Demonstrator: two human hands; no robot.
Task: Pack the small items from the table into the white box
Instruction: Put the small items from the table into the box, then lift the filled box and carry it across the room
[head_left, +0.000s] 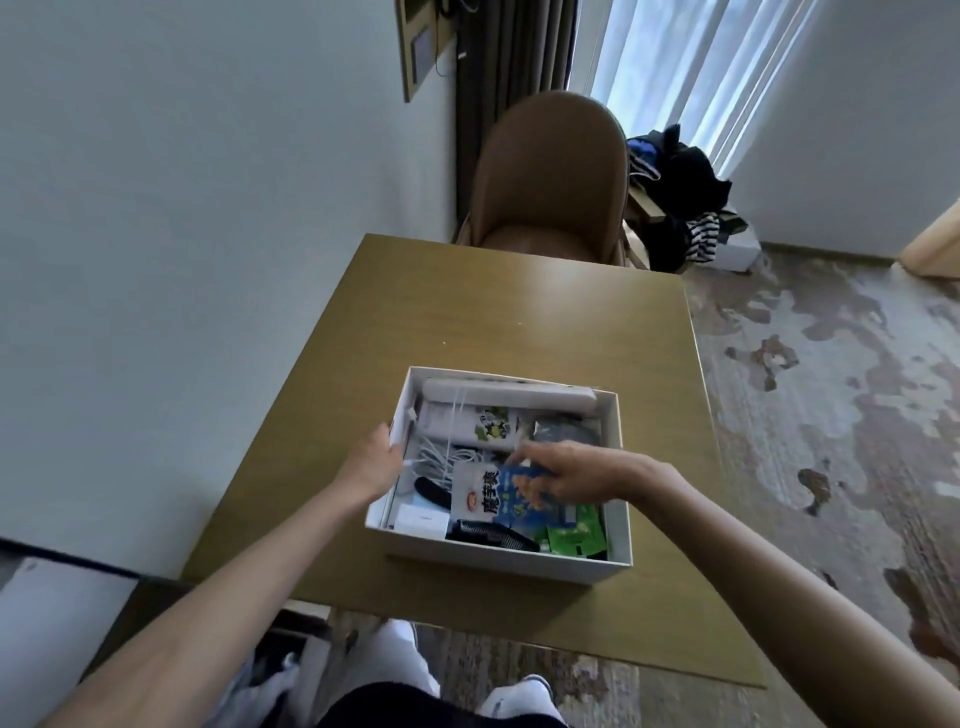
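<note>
The white box (618, 467) stands open near the front of the wooden table (519, 312). Inside lie a white power strip (509, 393), a coiled white cable (447, 457), a black comb (488, 535), green sachets (576, 535) and a white-and-blue snack packet (493, 493). My left hand (371, 462) holds the box's left wall. My right hand (566, 475) reaches into the box from the right and pinches the upper edge of the snack packet.
A brown chair (550, 171) is pushed up to the table's far edge. A pile of clothes (680, 202) lies on the floor beyond it. A wall runs along the table's left side. Patterned carpet (831, 415) spreads to the right.
</note>
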